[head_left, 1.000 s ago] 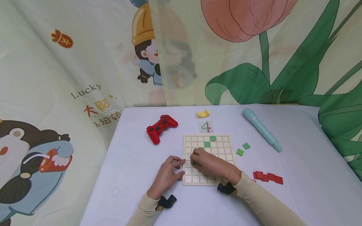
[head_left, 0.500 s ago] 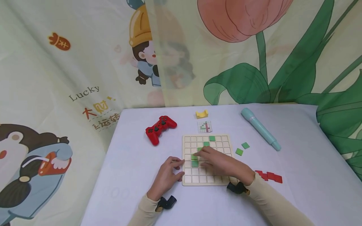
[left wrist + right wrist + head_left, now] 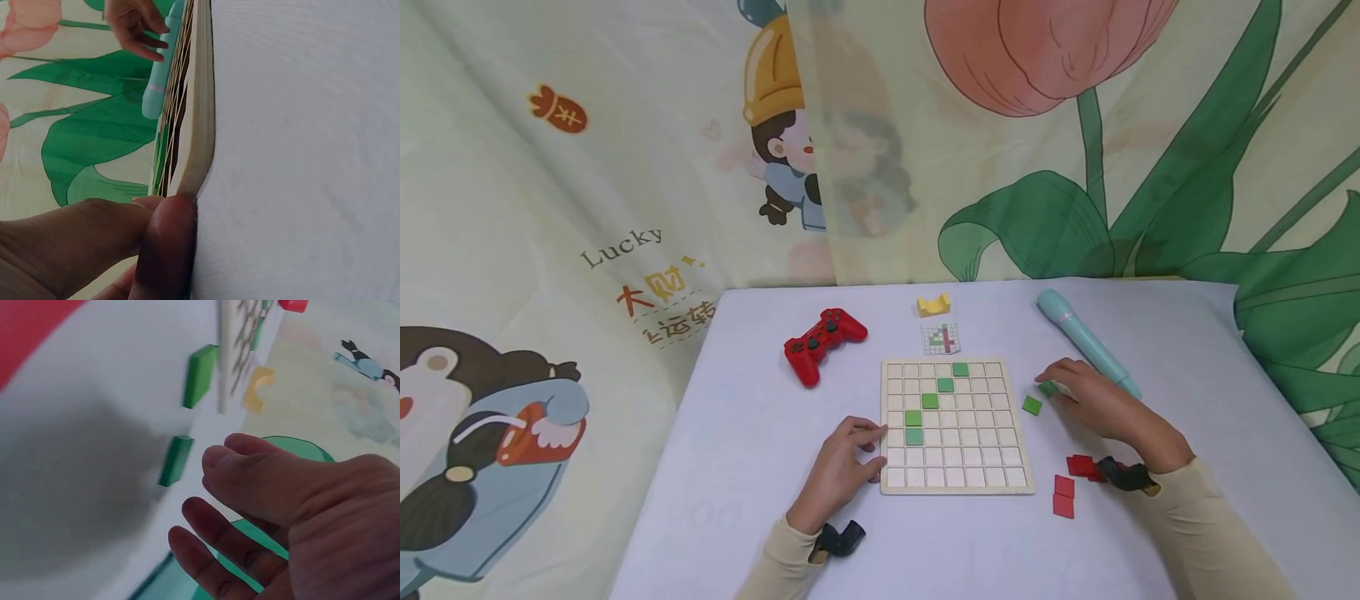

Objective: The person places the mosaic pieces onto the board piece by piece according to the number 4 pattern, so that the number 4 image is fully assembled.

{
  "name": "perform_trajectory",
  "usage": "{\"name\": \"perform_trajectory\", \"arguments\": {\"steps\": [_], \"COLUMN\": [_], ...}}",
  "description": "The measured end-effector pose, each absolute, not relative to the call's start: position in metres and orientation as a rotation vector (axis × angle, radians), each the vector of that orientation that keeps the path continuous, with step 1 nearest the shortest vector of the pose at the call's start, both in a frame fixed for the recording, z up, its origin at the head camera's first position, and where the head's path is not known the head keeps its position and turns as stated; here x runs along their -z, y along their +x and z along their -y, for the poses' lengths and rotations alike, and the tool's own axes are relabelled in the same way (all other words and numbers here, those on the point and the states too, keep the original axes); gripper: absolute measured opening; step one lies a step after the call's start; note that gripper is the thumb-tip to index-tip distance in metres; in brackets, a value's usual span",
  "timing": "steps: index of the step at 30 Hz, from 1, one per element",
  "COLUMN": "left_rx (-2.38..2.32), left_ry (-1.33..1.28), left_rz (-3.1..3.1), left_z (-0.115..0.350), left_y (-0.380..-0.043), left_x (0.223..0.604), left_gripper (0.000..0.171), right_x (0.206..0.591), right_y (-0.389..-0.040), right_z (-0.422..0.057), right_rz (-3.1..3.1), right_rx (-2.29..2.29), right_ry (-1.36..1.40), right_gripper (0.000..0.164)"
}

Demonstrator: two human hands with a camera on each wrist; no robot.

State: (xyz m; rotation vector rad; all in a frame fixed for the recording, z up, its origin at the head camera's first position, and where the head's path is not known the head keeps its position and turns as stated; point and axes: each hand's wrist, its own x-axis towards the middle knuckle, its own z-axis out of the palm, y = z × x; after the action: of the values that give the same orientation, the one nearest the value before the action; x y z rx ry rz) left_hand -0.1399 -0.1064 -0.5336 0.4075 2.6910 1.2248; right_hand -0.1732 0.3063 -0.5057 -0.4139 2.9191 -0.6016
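Observation:
A wooden grid board (image 3: pixel 957 492) lies mid-table, with several green square tiles (image 3: pixel 930 402) set in its cells in a slanting line. At its left edge, the thumb and fingertips of my left hand (image 3: pixel 833 477) touch the rim; the left wrist view shows them against the board's side (image 3: pixel 200 125). To the right of the board, my right hand (image 3: pixel 1105 408) hovers over a loose green tile (image 3: pixel 176 460). Its fingers look relaxed and apart from that tile in the right wrist view. A second loose green tile (image 3: pixel 1032 405) lies nearer the board.
Several red tiles (image 3: pixel 1063 486) lie under and beside the right wrist. Behind the board are a small printed grid card (image 3: pixel 941 339) and a yellow curved block (image 3: pixel 933 306). A red game controller (image 3: pixel 823 344) is at back left, a light-blue microphone (image 3: pixel 1078 329) at back right.
My right hand has let go of a green tile on the board, baring the tiles there, and moved right to the loose green tiles. My left hand stays at the board's edge.

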Motion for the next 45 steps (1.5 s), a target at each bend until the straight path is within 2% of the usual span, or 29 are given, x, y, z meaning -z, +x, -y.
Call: {"name": "perform_trajectory", "arguments": {"steps": [15,24,28,45], "left_rx": [-1.209,-1.220,-1.225,-1.172], "left_ry": [0.369,0.356,0.365,0.367], "left_rz": [-2.682,-2.667,-2.670,-2.703], "left_z": [0.105,0.104,0.105,0.104], "left_y": [-0.140,-0.140,-0.140,-0.139], "left_x": [0.534,0.535,0.534,0.531], "left_gripper": [0.050,0.050,0.049,0.050], "right_x": [0.518,0.515,0.507,0.492], "right_y": [-0.177,-0.175,-0.172,-0.170], "right_z": [-0.293,-0.291,-0.285,-0.179], "right_rz": [-2.815,-2.792,-2.800,-2.772], "right_rx": [0.589,0.571,0.626,0.788], "right_ry": [-0.536,-0.455,-0.503,-0.894], "right_gripper": [0.036,0.031,0.033,0.026]}}
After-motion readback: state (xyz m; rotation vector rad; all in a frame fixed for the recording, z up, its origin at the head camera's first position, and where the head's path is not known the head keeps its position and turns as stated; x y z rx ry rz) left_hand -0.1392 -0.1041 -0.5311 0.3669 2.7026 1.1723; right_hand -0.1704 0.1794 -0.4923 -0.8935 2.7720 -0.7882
